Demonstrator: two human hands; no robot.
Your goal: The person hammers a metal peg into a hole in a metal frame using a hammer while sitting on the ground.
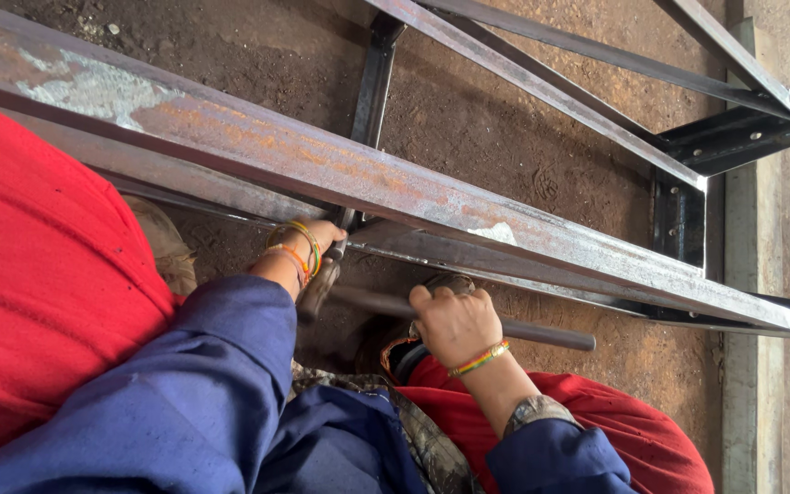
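Blue sleeves point(203, 402) are filling the lower frame. At centre, the right hand point(454, 322) is gripping a grey metal rod point(541, 333), fingers wrapped tight, while the left hand point(313, 247) is curling around a dark tool handle point(319, 288) beneath the rusty steel beam point(368, 174).

1. The long steel beam point(368, 174) is laid diagonally across the view, above the dirt floor point(468, 101).
2. Both hands, left point(308, 245) and right point(454, 322), are placed just below the beam.
3. A rod point(541, 334) is held beneath the beam.
4. A frame point(688, 165) is joined beyond the beam.
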